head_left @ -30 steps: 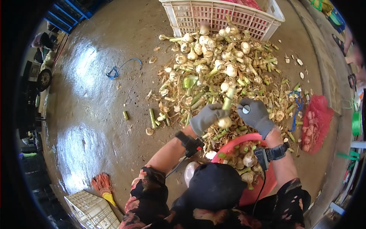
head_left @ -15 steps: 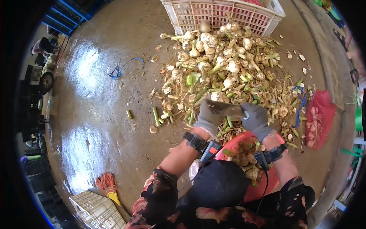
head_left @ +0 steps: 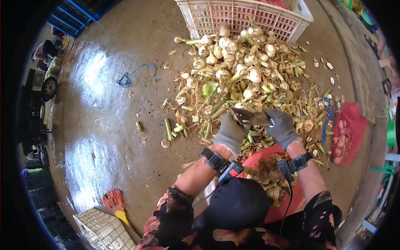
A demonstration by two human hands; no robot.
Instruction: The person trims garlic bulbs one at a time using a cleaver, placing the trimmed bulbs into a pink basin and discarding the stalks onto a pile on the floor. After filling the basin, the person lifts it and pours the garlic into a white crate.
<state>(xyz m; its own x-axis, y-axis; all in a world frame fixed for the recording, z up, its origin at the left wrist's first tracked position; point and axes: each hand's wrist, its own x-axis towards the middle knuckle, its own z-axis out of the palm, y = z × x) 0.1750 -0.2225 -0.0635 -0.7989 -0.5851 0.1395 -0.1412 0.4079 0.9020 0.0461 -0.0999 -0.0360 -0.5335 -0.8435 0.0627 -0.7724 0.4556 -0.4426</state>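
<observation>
My right hand (head_left: pixel 281 127), in a grey glove, is wrapped round the handle of a cleaver (head_left: pixel 251 117) with a wide dark blade. The blade reaches left to my left hand (head_left: pixel 231 131), also gloved, whose fingers are bent behind it; what they hold, if anything, is hidden. Beyond both hands lies a big heap of garlic bulbs (head_left: pixel 255 76) with cut stems and peelings. Below my hands a red basin (head_left: pixel 287 206) holds more bulbs and trimmings, partly covered by my cap and right arm.
A white crate (head_left: pixel 246 16) stands behind the heap. At the right lie a red net bag (head_left: pixel 349 133) and blue string (head_left: pixel 327 118). An orange broom (head_left: pixel 116 200) and another crate (head_left: pixel 104 229) are at the lower left. Other people show at both edges.
The cleaver has tilted, so more of its blade face shows. My left hand has shifted slightly down and my right hand slightly to the right.
</observation>
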